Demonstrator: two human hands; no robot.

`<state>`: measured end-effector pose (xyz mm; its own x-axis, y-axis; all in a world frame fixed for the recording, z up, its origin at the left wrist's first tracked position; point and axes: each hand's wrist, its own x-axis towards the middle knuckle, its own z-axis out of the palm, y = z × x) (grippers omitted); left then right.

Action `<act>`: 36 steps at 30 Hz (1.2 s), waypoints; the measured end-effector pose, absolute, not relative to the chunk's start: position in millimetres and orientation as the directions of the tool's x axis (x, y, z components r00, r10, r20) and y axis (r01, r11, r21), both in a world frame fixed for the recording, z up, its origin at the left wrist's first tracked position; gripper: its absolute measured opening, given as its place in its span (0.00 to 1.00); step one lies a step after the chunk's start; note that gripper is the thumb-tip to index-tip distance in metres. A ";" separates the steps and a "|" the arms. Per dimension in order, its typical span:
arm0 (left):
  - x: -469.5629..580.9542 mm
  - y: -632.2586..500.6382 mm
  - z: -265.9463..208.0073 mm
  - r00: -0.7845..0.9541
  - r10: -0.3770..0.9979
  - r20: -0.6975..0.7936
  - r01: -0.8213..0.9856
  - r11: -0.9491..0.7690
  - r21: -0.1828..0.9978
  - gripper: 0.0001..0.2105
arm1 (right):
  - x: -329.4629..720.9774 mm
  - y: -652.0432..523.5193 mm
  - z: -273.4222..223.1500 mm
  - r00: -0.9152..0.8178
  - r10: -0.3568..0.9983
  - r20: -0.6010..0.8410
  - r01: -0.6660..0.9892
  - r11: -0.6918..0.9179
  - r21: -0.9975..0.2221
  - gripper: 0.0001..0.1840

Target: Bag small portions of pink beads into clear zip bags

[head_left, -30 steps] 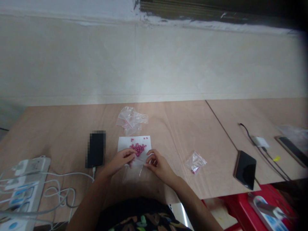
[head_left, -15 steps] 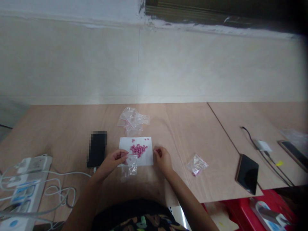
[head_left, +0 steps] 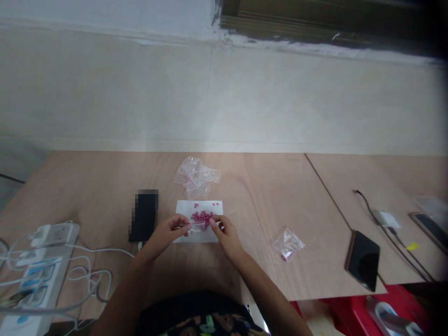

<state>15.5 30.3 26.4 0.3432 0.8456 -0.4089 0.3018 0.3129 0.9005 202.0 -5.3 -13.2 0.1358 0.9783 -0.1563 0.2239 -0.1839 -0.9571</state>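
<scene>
Between thumb and fingers, my left hand (head_left: 175,228) pinches a small clear zip bag (head_left: 198,227) over the near part of a white paper sheet (head_left: 215,236). A cluster of small pink beads (head_left: 201,216) lies on the sheet, with a few loose ones near its far edge. My right hand (head_left: 224,232) is at the right side of the cluster, near the bag, its thumb and fingers closed together. What is between those fingertips is too small to make out.
Clear zip bags (head_left: 196,177) lie beyond the sheet. To the right is a bag holding something pink (head_left: 289,244), then a phone (head_left: 363,260) and a charger cable (head_left: 367,204). At left are a black phone (head_left: 144,217) and a power strip (head_left: 45,275) with tangled white cables.
My right hand has moved left from beside the sheet to the bead cluster. The bag in my left hand has swung from hanging toward me to lying flatter between the hands.
</scene>
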 end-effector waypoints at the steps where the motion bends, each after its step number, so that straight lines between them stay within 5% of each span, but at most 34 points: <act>1: 18.7 30.5 28.3 0.357 0.844 -0.400 0.296 0.304 0.906 0.11 | 201.3 -5.0 -7.5 0.076 0.983 -0.170 0.177 -0.181 -0.967 0.12; 13: 30.1 28.8 40.9 0.560 0.736 -0.381 0.376 0.184 0.908 0.14 | 210.3 -2.1 12.4 -0.024 0.962 -0.272 -0.203 -0.271 -0.941 0.15; 36: 47.5 26.5 37.5 0.611 0.744 -0.271 0.253 0.141 0.957 0.12 | 196.1 -7.8 17.7 -0.134 0.944 -0.301 -0.326 -0.329 -0.886 0.10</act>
